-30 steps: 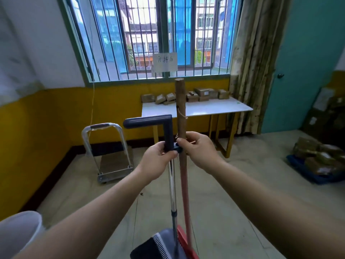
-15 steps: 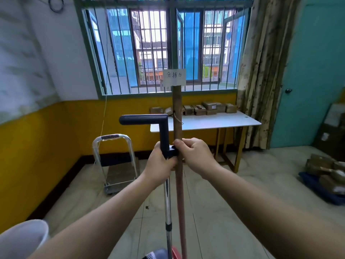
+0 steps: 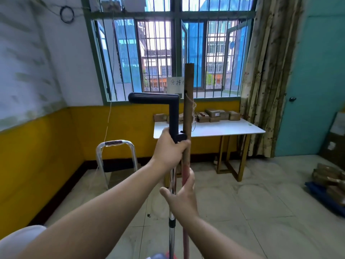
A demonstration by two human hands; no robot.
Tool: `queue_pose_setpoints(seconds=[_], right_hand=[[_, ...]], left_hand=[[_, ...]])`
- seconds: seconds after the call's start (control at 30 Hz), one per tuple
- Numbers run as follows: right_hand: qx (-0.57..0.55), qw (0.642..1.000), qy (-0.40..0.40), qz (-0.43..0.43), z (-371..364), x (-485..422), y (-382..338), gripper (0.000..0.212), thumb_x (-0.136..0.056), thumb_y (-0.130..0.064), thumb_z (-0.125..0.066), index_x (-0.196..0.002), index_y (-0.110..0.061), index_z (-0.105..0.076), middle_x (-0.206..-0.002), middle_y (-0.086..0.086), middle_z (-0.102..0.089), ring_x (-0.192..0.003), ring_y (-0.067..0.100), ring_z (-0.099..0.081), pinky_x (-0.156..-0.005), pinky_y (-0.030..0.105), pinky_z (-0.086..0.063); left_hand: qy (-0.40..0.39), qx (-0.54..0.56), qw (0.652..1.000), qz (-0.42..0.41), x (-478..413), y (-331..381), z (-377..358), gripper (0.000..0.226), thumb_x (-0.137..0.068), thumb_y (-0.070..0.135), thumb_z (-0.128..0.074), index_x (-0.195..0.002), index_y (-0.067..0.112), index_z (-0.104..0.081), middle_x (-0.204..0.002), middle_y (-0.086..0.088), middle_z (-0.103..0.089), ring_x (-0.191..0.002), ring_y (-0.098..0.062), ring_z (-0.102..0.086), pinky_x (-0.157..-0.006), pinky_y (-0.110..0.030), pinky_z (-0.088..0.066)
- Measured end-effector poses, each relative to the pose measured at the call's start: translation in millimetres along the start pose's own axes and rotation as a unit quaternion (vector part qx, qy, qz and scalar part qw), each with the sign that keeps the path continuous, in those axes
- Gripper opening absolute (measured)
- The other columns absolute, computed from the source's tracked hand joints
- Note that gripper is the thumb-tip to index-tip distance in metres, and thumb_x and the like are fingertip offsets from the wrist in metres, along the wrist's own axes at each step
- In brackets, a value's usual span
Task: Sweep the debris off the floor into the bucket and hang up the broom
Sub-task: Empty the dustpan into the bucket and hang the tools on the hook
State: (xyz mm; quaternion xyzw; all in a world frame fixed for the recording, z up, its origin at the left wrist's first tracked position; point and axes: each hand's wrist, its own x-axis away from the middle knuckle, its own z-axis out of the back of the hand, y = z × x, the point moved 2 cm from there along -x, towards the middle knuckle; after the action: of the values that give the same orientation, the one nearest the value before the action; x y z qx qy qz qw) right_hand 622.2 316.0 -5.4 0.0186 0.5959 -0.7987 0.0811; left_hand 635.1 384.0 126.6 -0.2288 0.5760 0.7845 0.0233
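Broom (image 3: 188,101) stands upright at the centre of the view, its wooden pole top level with the barred window (image 3: 158,53), a loop of string hanging near the upper end; lower down the pole turns red and runs out of the bottom edge; the head is out of sight. Just beside it, on the left and parallel, is a dark L-shaped handle (image 3: 172,113) on a metal shaft (image 3: 171,232), a small dark clip reaching across to the pole. Left hand (image 3: 169,148) is the upper one, fingers curled tight round the dark handle at the clip, fingertips against the wooden pole. Right hand (image 3: 183,199) sits lower, fingers wrapped round the red stretch of the broom, thumb stuck out to the left past the metal shaft; whether it also clasps the shaft I cannot tell. Behind: white table (image 3: 242,130) under the window carrying brown boxes (image 3: 214,114); folding trolley (image 3: 115,144) against the yellow wall; curtain (image 3: 268,71) and teal door (image 3: 317,90) to the right; a dark speck (image 3: 148,215) on the tiled floor.
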Motion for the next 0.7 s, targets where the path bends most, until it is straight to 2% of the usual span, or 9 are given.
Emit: queue_pose_setpoints(seconds=[0.13, 0.23, 0.33, 0.4, 0.43, 0.47, 0.53, 0.6, 0.7], right_hand=[[0.042, 0.998, 0.013, 0.036, 1, -15, -13, 0.086, -0.082, -0.037, -0.070, -0.142, -0.033, -0.009, -0.144, 0.000, -0.031, -0.127, 0.017, -0.039, -0.090, 0.025, -0.042], [0.074, 0.996, 0.011, 0.043, 2, -18, -17, 0.084, -0.084, -0.038, -0.068, -0.142, -0.028, -0.009, -0.142, 0.003, -0.032, -0.125, 0.019, -0.040, -0.092, 0.028, -0.044], [0.072, 0.996, 0.007, 0.046, 0, -18, -19, 0.083, -0.083, -0.038, -0.068, -0.141, -0.028, -0.010, -0.137, 0.004, -0.035, -0.118, 0.018, -0.042, -0.089, 0.028, -0.047], [0.072, 0.996, 0.009, 0.052, -2, -18, -20, 0.082, -0.083, -0.038, -0.068, -0.141, -0.029, -0.011, -0.135, 0.002, -0.036, -0.115, 0.015, -0.043, -0.088, 0.027, -0.048], [0.073, 0.996, 0.010, 0.056, -2, -18, -21, 0.082, -0.083, -0.038, -0.068, -0.141, -0.029, -0.011, -0.134, 0.002, -0.036, -0.114, 0.015, -0.043, -0.088, 0.028, -0.048], [0.073, 0.996, 0.010, 0.058, -3, -18, -22, 0.081, -0.083, -0.038, -0.068, -0.140, -0.029, -0.011, -0.133, 0.002, -0.036, -0.113, 0.015, -0.043, -0.089, 0.029, -0.049], [0.073, 0.995, 0.013, 0.063, -3, -18, -24, 0.080, -0.083, -0.037, -0.068, -0.140, -0.029, -0.012, -0.130, 0.001, -0.037, -0.111, 0.015, -0.044, -0.089, 0.031, -0.050], [0.074, 0.995, 0.014, 0.064, -2, -18, -25, 0.079, -0.083, -0.036, -0.068, -0.139, -0.029, -0.013, -0.128, 0.000, -0.038, -0.110, 0.014, -0.044, -0.089, 0.031, -0.050], [0.076, 0.995, 0.011, 0.060, -2, -19, -24, 0.077, -0.083, -0.037, -0.067, -0.138, -0.028, -0.013, -0.123, -0.002, -0.037, -0.107, 0.014, -0.046, -0.087, 0.030, -0.051]], left_hand=[[0.008, 0.002, 1.000, 0.002, -11, 11, 8, 0.042, -0.086, 0.014, -0.069, -0.115, 0.024, -0.040, -0.094, 0.008, -0.055, -0.087, -0.011, -0.060, -0.077, -0.029, -0.058], [-0.015, 0.004, 1.000, 0.004, -17, 14, 17, 0.044, -0.081, 0.011, -0.073, -0.113, 0.021, -0.044, -0.102, 0.000, -0.057, -0.093, -0.018, -0.061, -0.079, -0.032, -0.058], [-0.071, 0.062, 0.995, 0.022, -17, 14, 23, 0.034, -0.082, 0.009, -0.071, -0.107, 0.023, -0.052, -0.109, -0.008, -0.059, -0.100, -0.026, -0.062, -0.080, -0.034, -0.057], [-0.095, 0.125, 0.987, 0.028, -16, 12, 27, 0.018, -0.089, 0.023, -0.063, -0.105, 0.018, -0.056, -0.104, -0.011, -0.064, -0.100, -0.029, -0.065, -0.081, -0.037, -0.055], [-0.098, 0.153, 0.983, 0.032, -14, 13, 28, 0.029, -0.090, 0.038, -0.056, -0.105, 0.013, -0.059, -0.099, -0.012, -0.067, -0.099, -0.030, -0.066, -0.083, -0.039, -0.054], [-0.097, 0.175, 0.979, 0.043, -13, 13, 29, 0.052, -0.085, 0.054, -0.047, -0.106, 0.009, -0.061, -0.096, -0.012, -0.070, -0.099, -0.031, -0.067, -0.085, -0.041, -0.053], [-0.099, 0.198, 0.973, 0.060, -14, 13, 29, 0.084, -0.070, 0.073, -0.029, -0.106, 0.006, -0.065, -0.094, -0.014, -0.072, -0.099, -0.032, -0.068, -0.091, -0.045, -0.051], [-0.102, 0.198, 0.973, 0.058, -16, 14, 26, 0.093, -0.064, 0.078, -0.021, -0.103, 0.007, -0.066, -0.089, -0.013, -0.071, -0.093, -0.032, -0.068, -0.092, -0.046, -0.050], [-0.085, 0.167, 0.982, 0.042, -17, 17, 22, 0.090, -0.065, 0.077, -0.015, -0.097, 0.009, -0.064, -0.076, -0.008, -0.068, -0.077, -0.025, -0.067, -0.081, -0.041, -0.054]])
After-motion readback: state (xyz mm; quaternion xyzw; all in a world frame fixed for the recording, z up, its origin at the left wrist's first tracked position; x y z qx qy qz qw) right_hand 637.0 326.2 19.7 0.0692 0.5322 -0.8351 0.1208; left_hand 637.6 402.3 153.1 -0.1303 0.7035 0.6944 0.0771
